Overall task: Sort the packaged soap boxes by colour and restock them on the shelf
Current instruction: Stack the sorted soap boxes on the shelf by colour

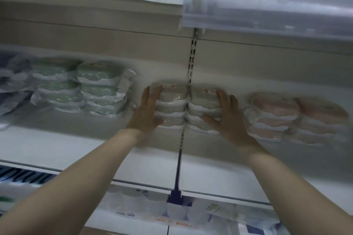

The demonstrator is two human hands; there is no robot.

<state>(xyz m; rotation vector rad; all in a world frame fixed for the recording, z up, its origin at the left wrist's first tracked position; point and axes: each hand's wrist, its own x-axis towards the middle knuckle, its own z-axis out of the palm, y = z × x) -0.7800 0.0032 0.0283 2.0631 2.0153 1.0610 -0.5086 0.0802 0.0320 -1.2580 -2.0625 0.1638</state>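
Two side-by-side stacks of white soap boxes (172,106) stand at the middle of the white shelf (76,145). My left hand (146,111) presses flat against the left side of the left stack. My right hand (227,116) cups the right stack (205,101) from its right side, thumb across the front. Green soap boxes (80,86) are stacked in two columns to the left. Pink soap boxes (286,118) are stacked to the right. The picture is blurred.
Dark wrapped packs (11,86) lie at the shelf's far left. A clear plastic price strip (267,9) on the shelf above overhangs at the upper right. A slotted upright (192,57) runs down the back wall. More packaged goods (172,213) fill the shelf below.
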